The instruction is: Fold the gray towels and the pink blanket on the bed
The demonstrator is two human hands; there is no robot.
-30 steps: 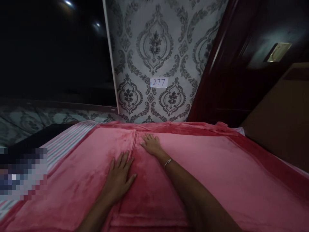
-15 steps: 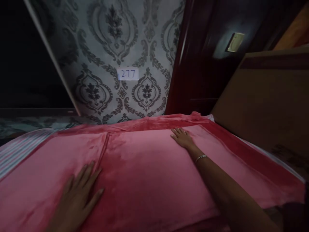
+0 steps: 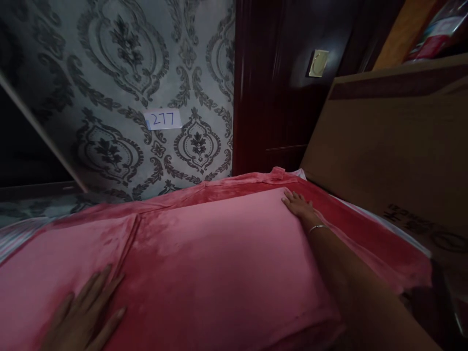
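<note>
A plush pink-red blanket [image 3: 226, 253] lies spread before me, its left and middle panels meeting at a folded seam. Flat on it, left of the middle panel, rests my left hand [image 3: 82, 309] with fingers spread and nothing in them. My right hand [image 3: 299, 204], a thin bracelet at the wrist, lies palm down at the far right corner of the lighter pink panel, fingers stretched out. Darker red cloth borders that panel at the back and right. A striped sheet [image 3: 22, 236] shows at the far left.
A large cardboard box [image 3: 395, 141] stands on the right, with a bottle [image 3: 437, 31] above it. Behind are patterned wallpaper [image 3: 126, 48] with a paper marked 277 [image 3: 163, 119], a dark red door [image 3: 270, 92] and a dark screen [image 3: 25, 146] on the left.
My right hand has slid right across the blanket from beside the seam to the panel's far right corner. My left hand stays flat near the seam. The view has turned right.
</note>
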